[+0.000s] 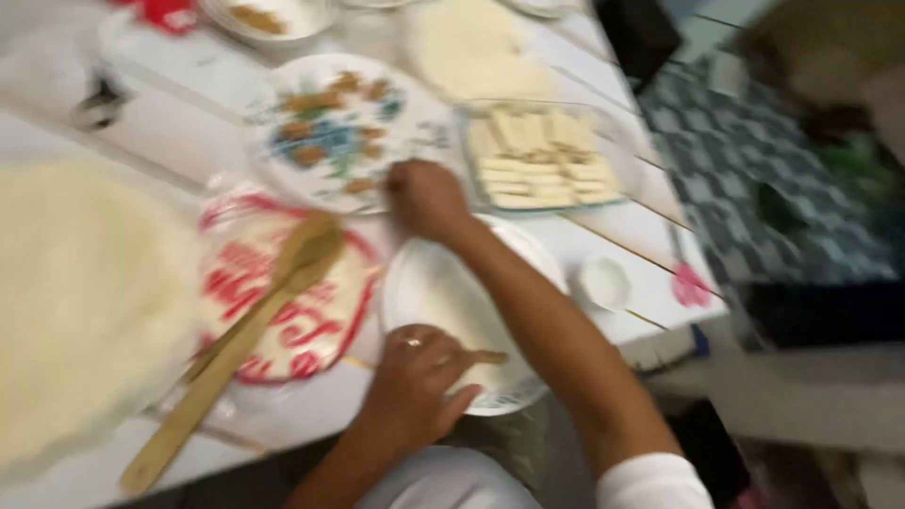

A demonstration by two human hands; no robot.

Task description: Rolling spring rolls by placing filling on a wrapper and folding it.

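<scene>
Head view is blurred w/ motion, so fine detail is lost.

Left hand (415, 382) rests on the near edge of a white plate (424, 283) that carries a pale flat sheet, prob. a wrapper. Index finger points right across the sheet, other fingers loosely curled; it presses down, not clamped on anything. A ring shows on one finger.

Right hand (426, 198) reaches fwd over the plate's far rim, to the near-right edge of a floral plate (330, 127) w/ brown bits of food on it. Fingers are bunched together, pointing down at that edge; can't tell whether they pinch anything, too blurred.

Just right of the floral plate: a clear glass dish (542, 155) holding rows of pale rolled pieces. Left of the white plate: a round pack w/ red print (283, 302), a wooden spatula (236, 349) lying diagonally across it. Far left: a big pale round sheet (85, 302). A small white cup (603, 281) sits right of the forearm. All on a white table (641, 231).
</scene>
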